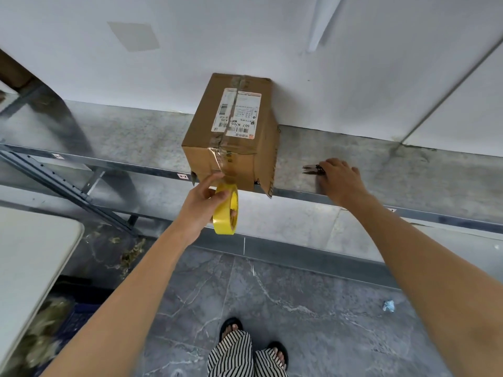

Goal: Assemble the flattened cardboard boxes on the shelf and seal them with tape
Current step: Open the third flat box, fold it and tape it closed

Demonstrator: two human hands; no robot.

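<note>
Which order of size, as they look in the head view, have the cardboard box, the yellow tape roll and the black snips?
1. cardboard box
2. yellow tape roll, held nearer the camera, which flatters it
3. black snips, partly covered, clearly smallest

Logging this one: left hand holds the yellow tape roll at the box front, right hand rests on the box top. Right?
Not quite: the head view shows the right hand on the shelf at the small cutters, beside the box. The rest stands.

Storeroom: bare metal shelf (pixel 353 156), white wall (pixel 245 36), stone floor (pixel 313 308)
</note>
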